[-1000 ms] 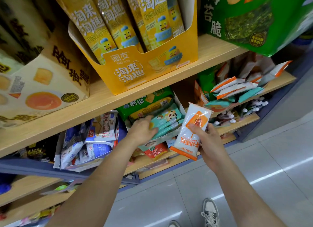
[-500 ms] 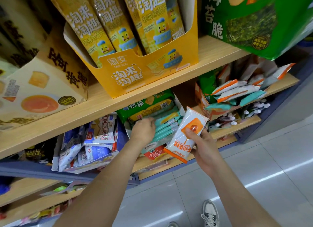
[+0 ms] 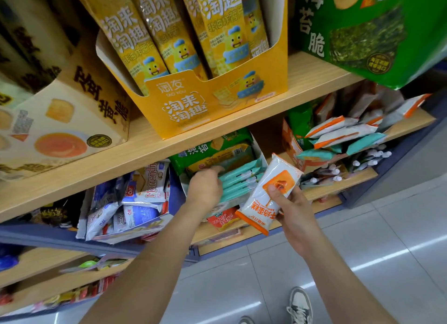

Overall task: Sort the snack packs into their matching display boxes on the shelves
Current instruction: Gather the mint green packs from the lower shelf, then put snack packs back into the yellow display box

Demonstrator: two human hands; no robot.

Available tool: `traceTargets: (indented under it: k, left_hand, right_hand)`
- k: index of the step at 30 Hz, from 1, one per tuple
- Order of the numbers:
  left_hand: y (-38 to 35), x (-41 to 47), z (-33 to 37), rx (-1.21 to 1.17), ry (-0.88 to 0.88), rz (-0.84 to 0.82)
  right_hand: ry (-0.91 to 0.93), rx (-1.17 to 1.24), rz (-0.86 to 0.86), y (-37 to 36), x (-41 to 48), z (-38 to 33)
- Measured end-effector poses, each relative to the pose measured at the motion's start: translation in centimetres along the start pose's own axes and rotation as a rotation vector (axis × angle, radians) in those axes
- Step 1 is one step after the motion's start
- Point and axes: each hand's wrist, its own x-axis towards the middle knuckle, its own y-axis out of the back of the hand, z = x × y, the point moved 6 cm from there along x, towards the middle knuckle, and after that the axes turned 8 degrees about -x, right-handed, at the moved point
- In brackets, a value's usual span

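Head view: right hand (image 3: 294,211) pinches an orange pack (image 3: 264,198) just right of the box (image 3: 260,154) of teal packs (image 3: 239,181); left hand (image 3: 205,190) curls among them, grip unclear. Rushed, the pack could land there wrongly.

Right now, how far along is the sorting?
Done: teal packs stacked in the middle box. In hand: right hand holds a white-and-orange pack; left hand at the teal stack, grip hidden. Left: that pack probably goes to the right-hand box, where stray teal packs lie mixed in.

Shop: snack-stocked shelves (image 3: 314,81), display boxes (image 3: 217,101).
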Motion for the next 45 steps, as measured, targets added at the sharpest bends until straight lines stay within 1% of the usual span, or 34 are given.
traceTargets:
  k: [2, 4, 6, 9, 12, 13, 18, 21, 24, 25, 28, 30, 33, 36, 39, 41, 43, 45]
  left_hand:
    - [1.3, -0.1, -0.3, 0.021, -0.014, 0.131]
    - [2.2, 0.0, -0.9, 0.126, 0.007, 0.276]
    - [2.3, 0.4, -1.8, 0.171, 0.038, 0.346]
    - [2.4, 1.6, -2.9, 0.171, 0.129, 0.254]
    - [3.3, 3.0, -3.3, 0.249, 0.247, 0.179]
    - [3.4, 3.2, -3.3, 0.272, 0.248, 0.148]
    - [2.5, 2.0, -3.3, 0.151, 0.106, 0.074]
    - [2.9, -0.4, -2.0, 0.134, 0.04, 0.113]
    - [3.8, -3.2, -0.9, 0.077, 0.016, 0.166]
    - [4.2, -4.2, -0.7, 0.0, 0.004, 0.182]
    - [5.7, -7.6, 0.3, -0.382, 0.006, 0.158]
    - [6.5, -9.9, 1.5, -0.491, -0.028, 0.107]
    - [7.7, -12.7, 2.9, -0.477, -0.156, 0.072]
    - [9.2, -14.3, 3.1, -0.393, -0.245, 0.06]
    - [10.5, -15.6, 2.9, -0.424, -0.307, -0.037]
    - [11.4, -16.2, 2.8, -0.506, -0.291, -0.124]
    - [12.6, -16.7, 3.4, -0.642, -0.265, -0.173]
    - [14.6, -16.9, 4.7, -0.787, -0.295, -0.164]
  right_hand:
    - [0.02, -0.004, -0.006, -0.2, -0.2, -0.2]
    - [0.04, -0.009, -0.008, -0.3, -0.4, -0.5]
    - [0.049, -0.022, -0.003, -0.4, -0.6, -0.5]
    - [0.072, -0.037, 0.009, -0.6, -1.1, -0.6]
    - [0.112, -0.024, 0.026, -0.6, -1.8, -0.8]
    - [0.13, -0.044, 0.026, -0.6, -2.0, -0.9]
    - [0.179, -0.144, -0.02, -1.7, -2.8, -1.4]
    - [0.173, -0.203, -0.063, -2.6, -3.0, -1.4]
    - [0.16, -0.285, -0.036, -3.1, -3.6, -1.5]
    - [0.152, -0.297, -0.019, -3.2, -3.7, -1.5]
    - [0.057, -0.275, 0.013, -3.8, -4.0, -1.6]
    - [0.046, -0.255, -0.005, -4.5, -4.3, -2.3]
    - [0.116, -0.271, -0.027, -5.5, -5.4, -3.8]
    - [0.128, -0.175, -0.037, -5.7, -7.1, -4.7]
    - [0.124, -0.086, -0.067, -5.6, -9.1, -5.6]
    - [0.177, -0.071, -0.083, -5.6, -10.5, -6.9]
    - [0.276, -0.105, -0.08, -5.7, -12.1, -9.0]
    - [0.423, -0.256, -0.045, -5.7, -13.8, -11.5]
